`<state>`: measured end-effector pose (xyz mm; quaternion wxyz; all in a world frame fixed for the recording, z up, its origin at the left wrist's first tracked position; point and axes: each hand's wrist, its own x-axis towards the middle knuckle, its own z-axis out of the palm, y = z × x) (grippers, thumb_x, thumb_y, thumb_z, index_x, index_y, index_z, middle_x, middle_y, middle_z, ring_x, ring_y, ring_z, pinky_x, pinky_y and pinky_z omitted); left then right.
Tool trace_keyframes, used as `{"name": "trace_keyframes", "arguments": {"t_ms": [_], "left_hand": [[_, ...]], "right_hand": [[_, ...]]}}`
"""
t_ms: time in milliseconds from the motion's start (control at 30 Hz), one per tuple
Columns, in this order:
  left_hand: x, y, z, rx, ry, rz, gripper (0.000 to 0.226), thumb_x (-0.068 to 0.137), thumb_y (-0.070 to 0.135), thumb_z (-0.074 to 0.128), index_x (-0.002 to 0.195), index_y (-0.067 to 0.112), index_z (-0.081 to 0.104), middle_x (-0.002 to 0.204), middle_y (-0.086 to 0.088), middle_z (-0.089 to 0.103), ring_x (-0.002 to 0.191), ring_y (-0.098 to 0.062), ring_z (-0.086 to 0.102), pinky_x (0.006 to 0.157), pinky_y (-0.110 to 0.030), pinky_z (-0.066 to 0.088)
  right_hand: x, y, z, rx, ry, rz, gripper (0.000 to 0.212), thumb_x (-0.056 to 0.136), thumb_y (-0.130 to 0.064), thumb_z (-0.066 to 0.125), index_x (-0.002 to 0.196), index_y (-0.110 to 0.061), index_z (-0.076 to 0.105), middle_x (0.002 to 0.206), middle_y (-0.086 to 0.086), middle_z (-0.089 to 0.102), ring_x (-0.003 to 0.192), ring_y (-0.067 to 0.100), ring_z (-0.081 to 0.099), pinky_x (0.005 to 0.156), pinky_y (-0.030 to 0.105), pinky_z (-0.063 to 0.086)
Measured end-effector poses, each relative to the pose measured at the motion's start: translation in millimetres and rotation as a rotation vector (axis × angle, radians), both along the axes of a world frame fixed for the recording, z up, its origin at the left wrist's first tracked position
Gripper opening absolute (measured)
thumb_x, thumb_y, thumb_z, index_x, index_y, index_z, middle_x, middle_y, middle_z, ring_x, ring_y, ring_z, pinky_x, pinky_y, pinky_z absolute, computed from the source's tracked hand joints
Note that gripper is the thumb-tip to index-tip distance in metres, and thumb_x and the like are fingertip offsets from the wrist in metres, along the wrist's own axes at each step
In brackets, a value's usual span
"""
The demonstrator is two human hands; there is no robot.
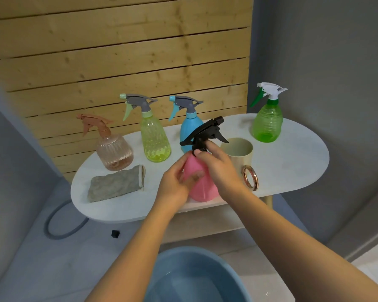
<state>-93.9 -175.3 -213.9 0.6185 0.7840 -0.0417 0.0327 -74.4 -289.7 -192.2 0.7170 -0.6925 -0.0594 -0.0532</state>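
Gripping the pink spray bottle [202, 184] round its body with my left hand [175, 182], fingers curled behind it and thumb across the front, I pinch the collar under its black trigger head [205, 132] with the fingertips of my right hand [218, 168]. The bottle stands at the near edge of the white oval table [292, 166], just beside a cream cup [238, 152] whose lower wall my right hand hides; its copper-coloured ring handle [250, 177] shows by my wrist. The pink plastic is opaque, so I cannot tell what is inside. The trigger head covers part of the blue bottle [191, 131] behind it. The yellow-green bottle [154, 138] and the green bottle [267, 125] are see-through, with deeper colour low down that looks like liquid; the ribbed peach bottle [115, 153] holds something dim at its base. A grey cloth [116, 186] lies to the left. Below, a blue basin [194, 277] is cut off by the frame edge, water faintly glinting in it
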Motion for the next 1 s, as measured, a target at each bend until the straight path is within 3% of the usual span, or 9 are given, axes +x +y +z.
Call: {"name": "trace_keyframes", "arguments": {"t_ms": [100, 167, 267, 333, 500, 667, 733, 833, 1000], "left_hand": [[0.1, 0.0, 0.2, -0.009, 0.000, 0.010, 0.059, 0.083, 0.021, 0.069, 0.136, 0.029, 0.045, 0.110, 0.029, 0.053, 0.089, 0.027, 0.052, 0.074, -0.001, 0.043], [-0.2, -0.2, -0.9, -0.011, 0.003, 0.015, 0.060, 0.084, 0.021, 0.069, 0.138, 0.029, 0.044, 0.114, 0.025, 0.054, 0.090, 0.024, 0.052, 0.073, -0.001, 0.044], [-0.9, -0.8, -2.4, 0.004, -0.004, 0.018, 0.061, 0.085, 0.022, 0.067, 0.140, 0.031, 0.042, 0.124, 0.018, 0.053, 0.100, 0.017, 0.050, 0.074, -0.001, 0.044], [-0.7, -0.8, -3.6, -0.001, -0.008, 0.016, 0.059, 0.086, 0.021, 0.066, 0.139, 0.032, 0.043, 0.126, 0.018, 0.053, 0.103, 0.016, 0.051, 0.076, -0.001, 0.043], [1.0, 1.1, -4.8, -0.013, -0.015, 0.014, 0.060, 0.085, 0.020, 0.068, 0.138, 0.032, 0.043, 0.122, 0.022, 0.053, 0.101, 0.019, 0.051, 0.075, -0.002, 0.043], [5.5, 6.6, -6.7, 0.028, -0.019, -0.036, 0.062, 0.085, 0.023, 0.067, 0.141, 0.027, 0.041, 0.135, 0.013, 0.051, 0.115, 0.005, 0.051, 0.082, -0.006, 0.045], [6.7, 7.0, -6.5, 0.027, -0.014, -0.044, 0.062, 0.085, 0.022, 0.067, 0.142, 0.025, 0.041, 0.135, 0.012, 0.050, 0.115, 0.005, 0.051, 0.083, -0.006, 0.045], [4.9, 3.4, -5.7, 0.017, -0.025, -0.018, 0.059, 0.086, 0.018, 0.066, 0.138, 0.030, 0.041, 0.122, 0.023, 0.051, 0.101, 0.020, 0.050, 0.076, -0.003, 0.043], [4.3, 2.7, -8.5, -0.009, -0.021, -0.015, 0.060, 0.085, 0.014, 0.067, 0.138, 0.028, 0.043, 0.126, 0.019, 0.053, 0.104, 0.020, 0.050, 0.079, -0.003, 0.042]], "right_hand": [[-0.5, -8.5, -5.5, 0.009, 0.019, 0.087, 0.025, 0.079, -0.039, 0.052, 0.100, -0.040, 0.065, 0.121, 0.004, 0.060, 0.115, 0.018, 0.054, 0.105, 0.044, 0.039], [0.3, -12.0, -11.4, -0.023, -0.005, 0.078, 0.034, 0.082, -0.040, 0.058, 0.113, -0.029, 0.065, 0.118, 0.002, 0.063, 0.113, 0.018, 0.057, 0.103, 0.046, 0.042], [-0.6, -13.6, -12.7, 0.109, 0.058, -0.007, 0.031, 0.077, -0.027, 0.075, 0.106, -0.019, 0.066, 0.105, 0.007, 0.068, 0.102, 0.024, 0.063, 0.096, 0.051, 0.047], [-1.5, -12.6, -14.1, 0.139, 0.041, -0.020, 0.040, 0.072, -0.027, 0.079, 0.106, -0.014, 0.062, 0.104, 0.011, 0.066, 0.100, 0.027, 0.063, 0.093, 0.051, 0.049], [6.7, -26.4, -12.5, -0.015, 0.056, 0.203, 0.019, 0.085, -0.031, 0.065, 0.103, -0.031, 0.061, 0.107, 0.004, 0.067, 0.103, 0.021, 0.062, 0.092, 0.041, 0.051], [15.7, -41.7, -5.5, -0.037, 0.096, 0.368, 0.034, 0.080, -0.040, 0.058, 0.111, -0.025, 0.060, 0.111, 0.007, 0.066, 0.103, 0.020, 0.063, 0.089, 0.032, 0.052], [15.0, -40.2, -6.3, -0.071, 0.040, 0.334, 0.034, 0.080, -0.041, 0.059, 0.109, -0.024, 0.061, 0.107, 0.005, 0.067, 0.100, 0.018, 0.064, 0.087, 0.032, 0.052], [11.5, -35.1, -9.9, -0.081, -0.094, 0.247, 0.023, 0.086, -0.033, 0.063, 0.108, -0.024, 0.062, 0.102, 0.001, 0.068, 0.098, 0.016, 0.064, 0.087, 0.034, 0.053], [0.1, -9.7, -25.1, -0.162, -0.255, -0.135, 0.018, 0.088, -0.026, 0.064, 0.105, -0.018, 0.064, 0.093, 0.000, 0.067, 0.093, 0.014, 0.062, 0.082, 0.031, 0.050]]}}
